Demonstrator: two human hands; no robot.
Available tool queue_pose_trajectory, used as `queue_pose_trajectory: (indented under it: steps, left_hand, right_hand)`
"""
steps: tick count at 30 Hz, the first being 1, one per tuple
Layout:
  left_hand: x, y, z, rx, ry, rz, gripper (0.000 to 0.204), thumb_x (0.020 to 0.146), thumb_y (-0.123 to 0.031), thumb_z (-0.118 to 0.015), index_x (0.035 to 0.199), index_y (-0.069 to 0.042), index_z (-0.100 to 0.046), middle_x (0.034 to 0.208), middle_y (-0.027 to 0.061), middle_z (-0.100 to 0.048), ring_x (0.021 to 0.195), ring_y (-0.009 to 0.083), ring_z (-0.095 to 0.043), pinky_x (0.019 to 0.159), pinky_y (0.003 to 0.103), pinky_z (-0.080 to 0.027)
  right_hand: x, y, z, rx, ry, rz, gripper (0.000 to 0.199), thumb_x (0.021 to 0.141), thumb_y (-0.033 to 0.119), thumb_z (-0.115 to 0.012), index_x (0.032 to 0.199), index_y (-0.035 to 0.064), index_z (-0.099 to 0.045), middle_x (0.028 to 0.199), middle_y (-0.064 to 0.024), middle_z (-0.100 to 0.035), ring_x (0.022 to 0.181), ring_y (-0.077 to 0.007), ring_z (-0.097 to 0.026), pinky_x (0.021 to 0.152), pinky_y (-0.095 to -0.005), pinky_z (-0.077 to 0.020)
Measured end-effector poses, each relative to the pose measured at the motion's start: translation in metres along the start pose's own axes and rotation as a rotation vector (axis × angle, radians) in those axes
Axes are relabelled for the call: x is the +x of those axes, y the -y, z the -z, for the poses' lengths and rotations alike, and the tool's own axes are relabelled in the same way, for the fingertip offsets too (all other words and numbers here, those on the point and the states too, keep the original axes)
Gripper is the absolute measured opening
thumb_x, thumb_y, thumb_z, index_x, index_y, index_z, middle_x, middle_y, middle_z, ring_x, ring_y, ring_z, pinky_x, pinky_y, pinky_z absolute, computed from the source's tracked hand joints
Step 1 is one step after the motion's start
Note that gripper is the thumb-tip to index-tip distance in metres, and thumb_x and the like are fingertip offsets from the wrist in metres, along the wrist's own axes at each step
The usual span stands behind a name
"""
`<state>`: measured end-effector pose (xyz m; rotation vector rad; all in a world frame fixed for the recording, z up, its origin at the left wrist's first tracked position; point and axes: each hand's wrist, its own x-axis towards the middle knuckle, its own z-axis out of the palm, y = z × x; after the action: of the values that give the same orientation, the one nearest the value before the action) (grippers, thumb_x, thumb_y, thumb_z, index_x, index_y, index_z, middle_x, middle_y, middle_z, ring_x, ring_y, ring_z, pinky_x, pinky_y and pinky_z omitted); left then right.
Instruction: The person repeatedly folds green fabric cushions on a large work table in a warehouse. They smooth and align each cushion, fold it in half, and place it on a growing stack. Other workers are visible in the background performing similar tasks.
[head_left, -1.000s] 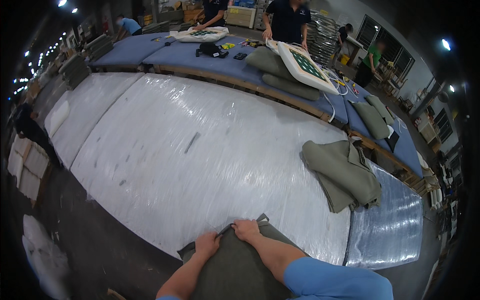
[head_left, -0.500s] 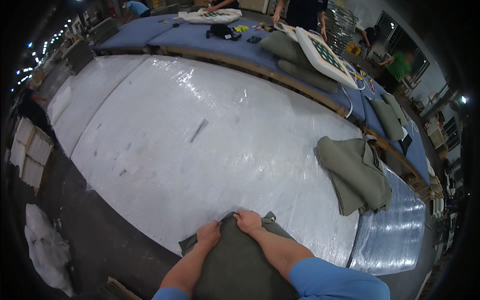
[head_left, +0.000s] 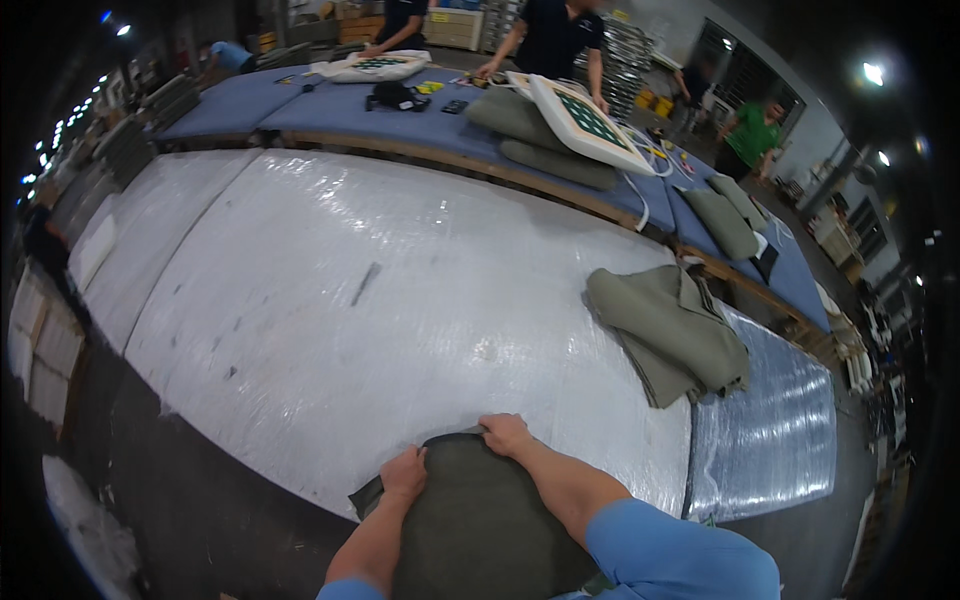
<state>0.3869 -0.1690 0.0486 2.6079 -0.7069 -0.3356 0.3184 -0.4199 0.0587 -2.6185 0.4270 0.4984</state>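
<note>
A piece of olive-green fabric (head_left: pixel 480 520), perhaps a cover, hangs between my forearms at the near edge of a plastic-wrapped table (head_left: pixel 400 320). My left hand (head_left: pixel 404 472) is closed on its upper edge at the left. At the right of the same edge, my right hand (head_left: pixel 505 434) grips it too. The edge curves between my two hands, with a dark opening or fold just below it. Whether something fills the fabric, I cannot tell. Further right on the wrapped surface lies a crumpled heap of olive fabric (head_left: pixel 670 330).
Behind stands a blue-topped table (head_left: pixel 330 105) with olive cushions (head_left: pixel 560 165), a white cushion-like piece with a green pattern (head_left: pixel 590 125) and small tools. Several people work around it. White plastic bundles (head_left: pixel 90 520) lie on the floor at left.
My hands have moved apart along the fabric's edge, which is now stretched wider between them. The whole view has shifted, showing more of the room behind.
</note>
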Motion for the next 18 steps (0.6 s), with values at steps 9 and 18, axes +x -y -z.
queue_pose_trajectory:
  steps: [9, 18]
  left_hand:
    - [0.017, 0.013, -0.019, -0.05, 0.002, 0.02, 0.034, 0.104, -0.035, -0.056, 0.085, -0.007, -0.06, 0.075, 0.0219, -0.068, 0.073, 0.0455, -0.067, 0.066, 0.056, -0.05]
    - [0.021, 0.009, -0.018, 0.028, -0.014, 0.005, 0.036, 0.104, -0.04, -0.055, 0.085, -0.01, -0.061, 0.073, 0.0189, -0.069, 0.07, 0.0435, -0.068, 0.065, 0.056, -0.051]
  right_hand:
    - [0.018, -0.001, -0.019, 0.156, -0.098, -0.063, 0.025, 0.089, 0.021, -0.055, 0.106, 0.0091, -0.069, 0.099, -0.0228, -0.072, 0.097, -0.0439, -0.068, 0.086, -0.0546, -0.0529]
    - [0.018, -0.004, -0.022, 0.094, -0.252, 0.016, 0.018, 0.088, 0.02, -0.057, 0.095, 0.0081, -0.068, 0.092, -0.0183, -0.073, 0.091, -0.0412, -0.07, 0.081, -0.0541, -0.0532]
